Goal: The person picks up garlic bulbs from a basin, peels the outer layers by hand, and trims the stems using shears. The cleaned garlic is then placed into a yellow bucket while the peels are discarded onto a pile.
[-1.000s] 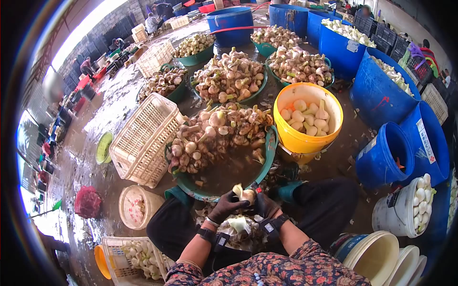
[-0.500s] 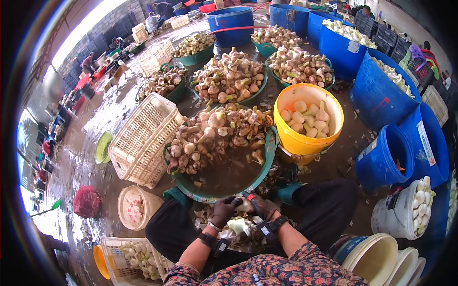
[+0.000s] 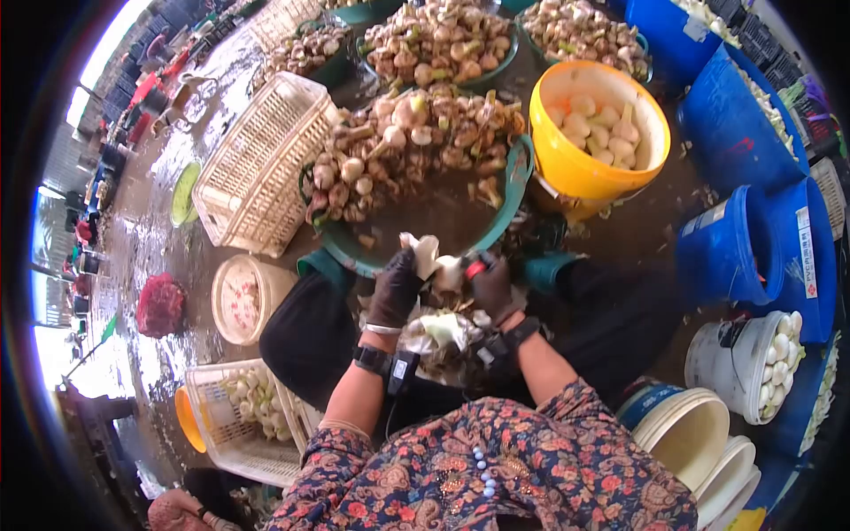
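Observation:
My left hand, in a dark glove, is closed at the fingertips around pale garlic husk that sticks up past the thumb. Between both hands is a whitish garlic bulb, partly covered by fingers. My right hand, gloved too, is curled beside the bulb around a small red object, whose kind I cannot make out. Below the hands, loose husks lie in a heap between my legs. Just beyond them stands a green tub with unpeeled garlic piled on its far side.
A yellow bucket with peeled bulbs stands right of the tub, a cream plastic crate left of it. White buckets and blue barrels line the right side. Another crate holds trimmed garlic at lower left.
The view has tilted down, so the tub and bucket sit higher in the picture. My hands have risen from my lap toward the tub's near rim, and husk now stands up from the left fingers.

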Motion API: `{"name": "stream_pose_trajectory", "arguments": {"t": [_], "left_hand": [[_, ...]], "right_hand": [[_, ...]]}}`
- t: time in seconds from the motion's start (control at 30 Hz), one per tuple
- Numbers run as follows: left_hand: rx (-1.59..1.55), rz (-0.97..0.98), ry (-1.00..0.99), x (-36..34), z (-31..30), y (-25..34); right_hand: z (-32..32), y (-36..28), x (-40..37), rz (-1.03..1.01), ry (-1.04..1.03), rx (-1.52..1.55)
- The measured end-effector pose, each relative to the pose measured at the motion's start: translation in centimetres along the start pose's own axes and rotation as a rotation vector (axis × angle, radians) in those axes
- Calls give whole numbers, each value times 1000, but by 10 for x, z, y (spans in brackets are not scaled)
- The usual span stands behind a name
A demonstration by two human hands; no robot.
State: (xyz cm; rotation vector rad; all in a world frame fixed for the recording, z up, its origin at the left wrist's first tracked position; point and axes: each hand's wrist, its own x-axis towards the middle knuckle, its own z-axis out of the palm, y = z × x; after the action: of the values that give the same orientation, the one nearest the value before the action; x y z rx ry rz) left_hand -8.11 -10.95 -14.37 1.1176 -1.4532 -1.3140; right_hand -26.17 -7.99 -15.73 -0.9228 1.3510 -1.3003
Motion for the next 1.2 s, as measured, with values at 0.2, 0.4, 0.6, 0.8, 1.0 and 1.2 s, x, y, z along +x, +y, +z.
{"name": "stream_pose_trajectory", "arguments": {"t": [0.2,0.4,0.6,0.8,1.0,1.2], "left_hand": [[-278,-91,-184,-21,-6,78],[-992,-316,-543,-26,-21,118],[515,-311,-843,12,-21,91],[806,-458,-143,102,-82,-67],[748,-276,-135,171,18,-73],[997,151,-392,236,117,-105]], "right_hand": [[-24,39,26,447,120,792],[-28,45,26,354,-19,771],[-56,34,45,537,90,465],[-71,-126,51,143,-51,1262],[-77,-50,59,413,164,1067],[-49,-35,64,454,248,567]]}}
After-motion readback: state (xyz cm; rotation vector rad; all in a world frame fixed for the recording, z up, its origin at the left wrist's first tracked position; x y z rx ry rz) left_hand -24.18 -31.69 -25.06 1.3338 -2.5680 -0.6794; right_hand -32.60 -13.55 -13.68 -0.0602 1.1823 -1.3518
